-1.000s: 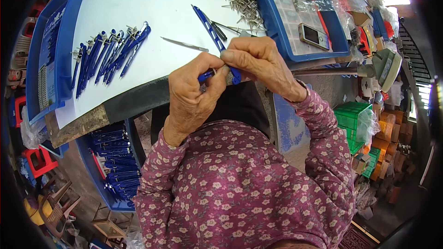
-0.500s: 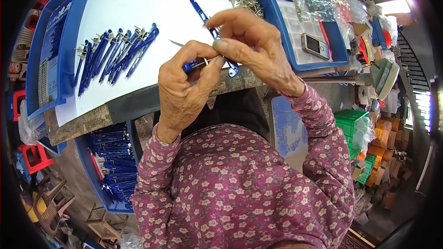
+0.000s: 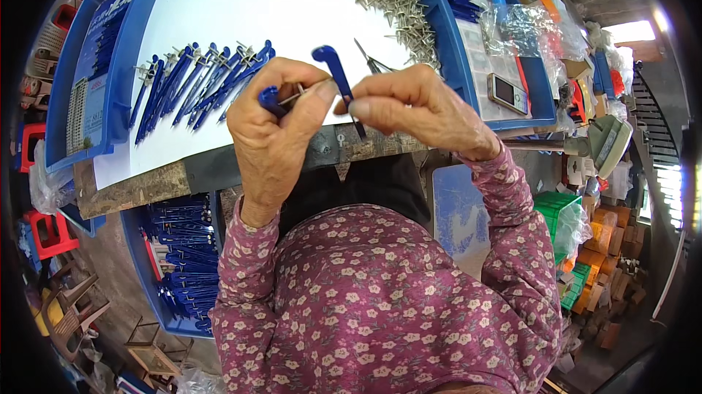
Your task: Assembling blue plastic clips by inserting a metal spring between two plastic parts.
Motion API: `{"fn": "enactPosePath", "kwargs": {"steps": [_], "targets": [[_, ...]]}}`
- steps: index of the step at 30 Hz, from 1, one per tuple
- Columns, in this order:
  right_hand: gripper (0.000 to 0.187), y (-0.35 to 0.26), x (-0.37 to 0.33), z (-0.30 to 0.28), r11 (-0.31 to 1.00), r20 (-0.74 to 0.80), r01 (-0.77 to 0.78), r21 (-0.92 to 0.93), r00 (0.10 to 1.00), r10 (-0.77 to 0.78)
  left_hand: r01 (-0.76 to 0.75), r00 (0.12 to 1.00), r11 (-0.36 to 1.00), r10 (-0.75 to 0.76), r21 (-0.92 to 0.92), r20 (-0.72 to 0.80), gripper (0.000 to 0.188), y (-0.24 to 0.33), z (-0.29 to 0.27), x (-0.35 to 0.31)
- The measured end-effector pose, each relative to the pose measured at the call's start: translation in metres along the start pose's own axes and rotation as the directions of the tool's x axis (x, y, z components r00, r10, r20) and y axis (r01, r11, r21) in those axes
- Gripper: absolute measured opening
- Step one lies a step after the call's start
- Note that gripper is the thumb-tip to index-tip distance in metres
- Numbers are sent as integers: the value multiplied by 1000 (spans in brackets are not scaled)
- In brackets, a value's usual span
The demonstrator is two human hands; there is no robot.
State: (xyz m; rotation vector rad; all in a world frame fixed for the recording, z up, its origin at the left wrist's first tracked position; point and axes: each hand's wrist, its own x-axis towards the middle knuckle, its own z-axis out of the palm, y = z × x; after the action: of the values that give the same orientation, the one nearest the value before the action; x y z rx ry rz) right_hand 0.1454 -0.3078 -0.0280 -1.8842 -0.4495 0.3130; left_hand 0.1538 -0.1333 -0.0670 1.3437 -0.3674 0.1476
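My left hand (image 3: 267, 142) is closed around a blue plastic piece (image 3: 270, 99), whose rounded end shows beside the curled fingers. A thin metal pin (image 3: 299, 90) sticks out near its thumb. My right hand (image 3: 431, 112) pinches a long, slim blue plastic strip (image 3: 335, 66) between thumb and fingers, its rounded end up and its narrow end pointing down over the table edge. The two hands nearly meet at the strip. On the table to the left lies a row of blue strips with metal pins (image 3: 191, 91). A heap of small metal pins with round heads (image 3: 402, 10) lies beyond my right hand.
A pointed metal tool (image 3: 368, 56) lies just behind my right hand. Blue trays stand at left (image 3: 121, 80) and right (image 3: 457, 65), the right one holding a mobile phone (image 3: 507, 94). Below the table's left side, a blue bin (image 3: 133, 248) holds many blue strips.
The strip in my right hand has been turned end for end: its rounded end pointed down and now points up. My left hand keeps its piece. The whole view has shifted slightly.
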Motion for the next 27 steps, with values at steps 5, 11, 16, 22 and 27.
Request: {"fn": "enactPosePath", "kwargs": {"steps": [5,11,16,22,27], "targets": [[27,10,-5,5,909,263,-241,340,952,154,147,989,987,-148,-69,-6,4,-1,-6,-1],[40,-10,-11,4,848,265,-236,475,957,118,205,978,973,-200,-103,62,5,-1,-3,0],[49,-33,-10,-5,919,84,-57,389,996,26,225,966,966,-205,-123,156,8,4,4,-1],[47,-18,-15,-10,976,-84,-44,212,995,63,239,951,949,-185,-207,248,10,22,2,-1],[51,-5,-19,-15,947,453,-36,320,884,-120,220,961,955,-177,-201,213,10,14,1,1]]}}
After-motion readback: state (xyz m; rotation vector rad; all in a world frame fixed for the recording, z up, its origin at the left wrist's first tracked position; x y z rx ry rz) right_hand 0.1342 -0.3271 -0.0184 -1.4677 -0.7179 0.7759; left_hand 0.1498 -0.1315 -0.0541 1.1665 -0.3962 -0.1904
